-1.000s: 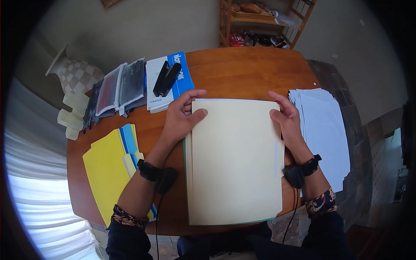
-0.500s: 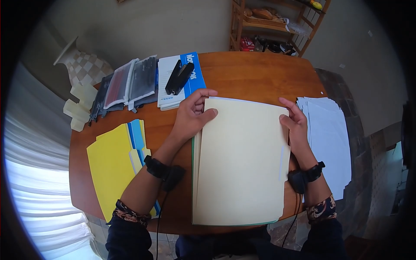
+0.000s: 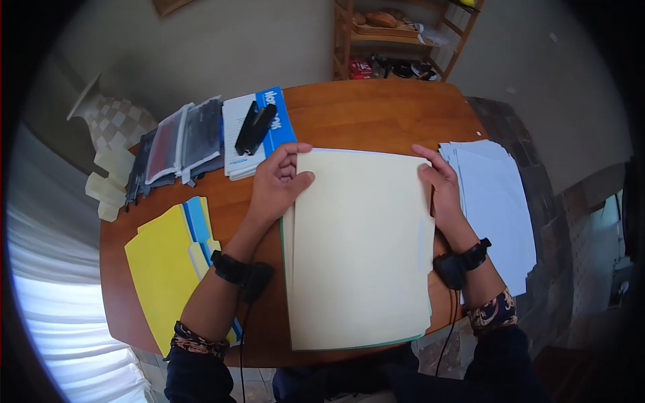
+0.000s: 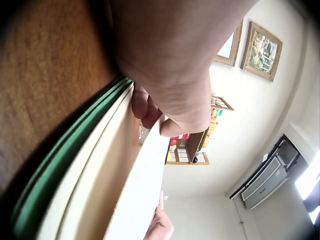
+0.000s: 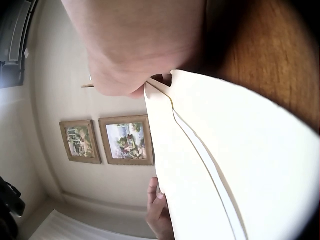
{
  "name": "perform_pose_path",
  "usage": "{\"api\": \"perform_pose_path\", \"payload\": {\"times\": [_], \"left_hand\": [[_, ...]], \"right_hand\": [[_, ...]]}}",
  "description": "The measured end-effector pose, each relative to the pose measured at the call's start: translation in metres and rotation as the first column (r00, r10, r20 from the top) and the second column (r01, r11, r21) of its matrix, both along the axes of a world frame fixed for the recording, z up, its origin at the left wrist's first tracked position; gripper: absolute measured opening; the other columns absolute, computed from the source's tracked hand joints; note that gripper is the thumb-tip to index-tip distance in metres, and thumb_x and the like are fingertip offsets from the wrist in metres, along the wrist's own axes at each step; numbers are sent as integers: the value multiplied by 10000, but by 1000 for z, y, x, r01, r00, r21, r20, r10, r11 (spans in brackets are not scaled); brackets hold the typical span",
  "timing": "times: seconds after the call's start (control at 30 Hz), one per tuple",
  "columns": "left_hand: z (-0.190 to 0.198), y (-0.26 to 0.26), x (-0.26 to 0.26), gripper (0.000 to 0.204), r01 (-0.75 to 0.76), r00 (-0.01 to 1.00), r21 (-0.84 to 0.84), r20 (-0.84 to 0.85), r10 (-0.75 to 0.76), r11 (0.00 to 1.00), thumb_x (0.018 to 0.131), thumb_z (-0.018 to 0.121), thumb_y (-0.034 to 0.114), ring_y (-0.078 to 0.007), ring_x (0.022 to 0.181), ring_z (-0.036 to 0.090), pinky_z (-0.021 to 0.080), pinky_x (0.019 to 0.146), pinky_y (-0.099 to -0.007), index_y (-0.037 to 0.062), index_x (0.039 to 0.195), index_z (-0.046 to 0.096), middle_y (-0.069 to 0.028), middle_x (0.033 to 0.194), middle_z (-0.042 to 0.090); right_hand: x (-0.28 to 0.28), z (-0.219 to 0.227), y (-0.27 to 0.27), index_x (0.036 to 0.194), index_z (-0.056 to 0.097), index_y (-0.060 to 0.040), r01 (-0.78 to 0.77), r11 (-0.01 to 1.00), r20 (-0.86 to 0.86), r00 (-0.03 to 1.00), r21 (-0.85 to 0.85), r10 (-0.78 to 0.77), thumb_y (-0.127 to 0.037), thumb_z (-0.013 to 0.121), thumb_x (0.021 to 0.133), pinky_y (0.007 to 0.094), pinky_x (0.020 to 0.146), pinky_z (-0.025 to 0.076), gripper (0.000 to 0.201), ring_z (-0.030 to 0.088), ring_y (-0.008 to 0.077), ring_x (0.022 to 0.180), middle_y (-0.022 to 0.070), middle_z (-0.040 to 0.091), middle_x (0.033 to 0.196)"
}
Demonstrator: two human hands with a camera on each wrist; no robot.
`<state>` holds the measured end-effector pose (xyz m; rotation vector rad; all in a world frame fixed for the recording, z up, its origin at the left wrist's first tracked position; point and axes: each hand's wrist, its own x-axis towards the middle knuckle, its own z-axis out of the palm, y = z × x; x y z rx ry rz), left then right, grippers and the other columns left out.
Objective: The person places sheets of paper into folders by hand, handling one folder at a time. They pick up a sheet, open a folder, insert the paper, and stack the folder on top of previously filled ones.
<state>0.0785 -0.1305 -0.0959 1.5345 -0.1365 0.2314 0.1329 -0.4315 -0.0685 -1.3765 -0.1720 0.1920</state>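
Observation:
A cream file folder (image 3: 363,248) lies in front of me, with a white paper edge showing along its far side. My left hand (image 3: 277,187) pinches its far left corner, thumb on top and fingers underneath. At the far right corner my right hand (image 3: 443,191) grips it likewise, index finger extended past the edge. In the left wrist view, the folder's upper leaf is lifted off more cream layers, and green folders (image 4: 70,165) lie beneath these. The right wrist view shows a white strip of paper (image 5: 207,162) between the folder's leaves.
Yellow folders (image 3: 161,269) with blue ones lie at left. A black stapler (image 3: 255,127) rests on notebooks (image 3: 238,114), beside zippered pouches (image 3: 201,144). Pale block-like pieces (image 3: 107,188) stand at the left edge. A stack of white paper (image 3: 494,215) lies at right.
The head view swings one way and then back, shifting the whole scene. Both hands keep their hold on the cream folder's far corners, and the folder tilts slightly.

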Motion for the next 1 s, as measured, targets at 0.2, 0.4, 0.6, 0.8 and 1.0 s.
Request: {"api": "perform_pose_path", "payload": {"times": [0.2, 0.4, 0.6, 0.8, 1.0], "left_hand": [[3, -6, 0, 446, 18, 999, 98, -35, -14, 995, 839, 628, -64, -63, 827, 640, 522, 738, -193, -35, 1277, 551, -66, 1009, 663], [8, -8, -3, 497, 81, 993, 197, -104, -61, 977, 830, 620, -59, -76, 882, 640, 517, 788, -203, -25, 1318, 534, -71, 1065, 653], [7, -10, -2, 529, 70, 996, 227, -71, -55, 971, 828, 618, -65, -71, 844, 634, 518, 772, -206, -20, 1344, 509, -70, 1026, 654], [7, -9, 1, 596, -17, 999, 138, -48, 24, 990, 837, 629, -65, -80, 787, 636, 526, 721, -215, -42, 1398, 429, -73, 931, 650], [43, -24, -3, 587, -5, 996, -23, -85, 3, 1000, 842, 658, -33, -157, 858, 694, 554, 766, -262, -57, 1386, 436, -123, 987, 694]], "right_hand": [[1, 1, -6, 1309, 601, -32, -37, 995, 9, 999, -91, 38, -90, 479, 986, 233, 766, 511, 350, 626, 78, 833, 37, 669, 943], [6, -8, -10, 1318, 592, -15, -76, 995, 51, 996, -63, 79, -87, 498, 978, 200, 654, 483, 360, 591, 38, 722, -5, 643, 850], [5, -7, -8, 1304, 601, -12, -62, 997, 22, 998, -44, 63, -91, 516, 970, 206, 651, 489, 353, 592, 39, 711, -5, 646, 847], [1, -2, -9, 1285, 611, -17, -87, 991, 29, 995, -103, 91, -49, 551, 945, 239, 721, 539, 347, 663, 97, 801, 79, 700, 976], [5, -4, -10, 1294, 612, -42, -30, 990, -66, 997, 139, 40, -16, 560, 946, 263, 748, 555, 352, 679, 140, 831, 107, 696, 998]]}}
